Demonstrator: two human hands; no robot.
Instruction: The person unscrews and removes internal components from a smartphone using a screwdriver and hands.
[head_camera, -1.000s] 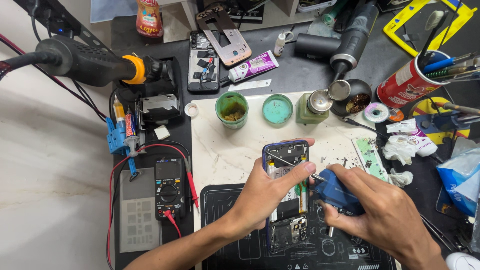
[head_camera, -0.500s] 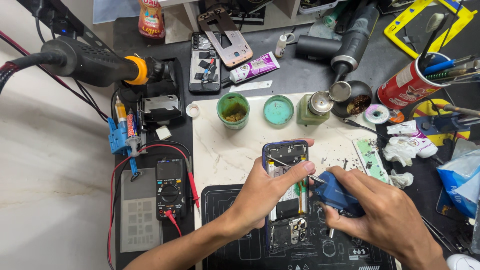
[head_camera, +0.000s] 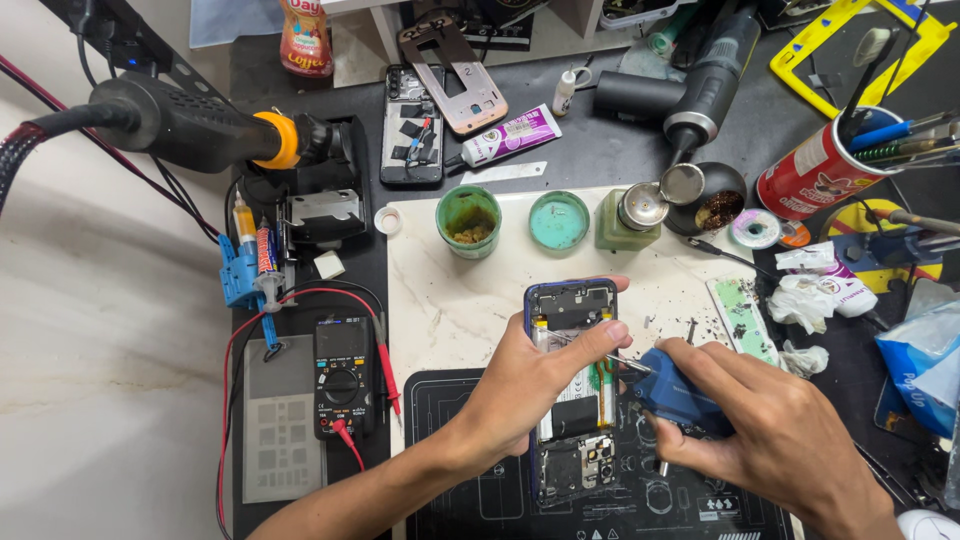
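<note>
Pinned the opened phone (head_camera: 572, 390) with the left hand (head_camera: 530, 385), right hand (head_camera: 770, 440) gripping the blue tool (head_camera: 672, 395) beside it, best kept steady.

- The opened phone (head_camera: 572, 390) has a dark blue rim, black inner parts and a silver middle.
- The tool (head_camera: 678, 395) in the right hand (head_camera: 770, 440) is blue.
- The slab (head_camera: 450, 300) is white with faint veins.
- The mat (head_camera: 600, 505) is black with pale outlines.
- The two pots (head_camera: 468, 215) are green.
- The meter (head_camera: 345, 375) is black with red leads.
- The can (head_camera: 815, 170) is red.
- The heat gun (head_camera: 200, 125) is black with an orange ring.
</note>
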